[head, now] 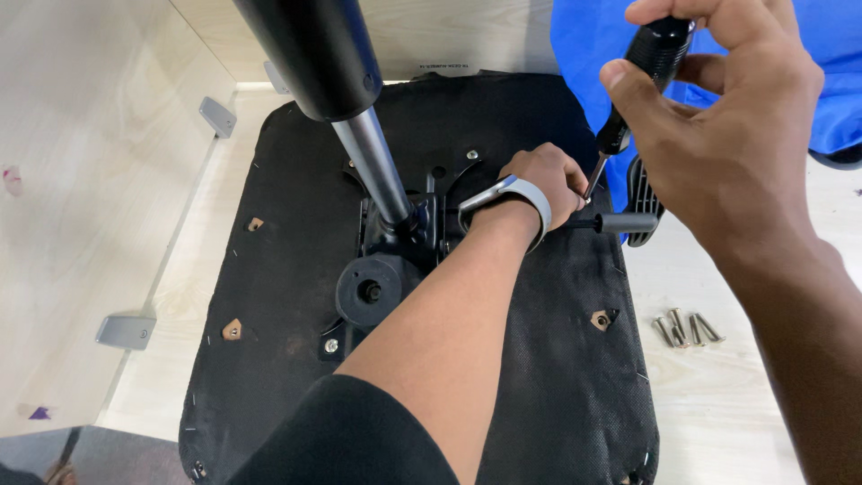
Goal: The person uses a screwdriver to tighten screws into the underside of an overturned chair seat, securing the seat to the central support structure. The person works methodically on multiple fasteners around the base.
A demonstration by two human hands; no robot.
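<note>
An upturned office chair seat [269, 269] lies with its black fabric underside facing up, and the black metal mechanism plate [404, 233] with the gas-lift column [368, 153] rises from its middle. My right hand [718, 126] grips the black handle of a screwdriver [637, 81], whose tip points down at the seat's right side. My left hand [543, 184], with a grey wristband, rests closed on the seat by the screwdriver tip; what it pinches is hidden. A black lever [620, 222] sticks out just beside it.
Several loose screws [687, 328] lie on the light wooden surface right of the seat. A black ribbed plastic part [642, 193] sits at the seat's right edge. Blue fabric [835, 81] is at the top right. Pale wooden panels with grey brackets [126, 330] stand on the left.
</note>
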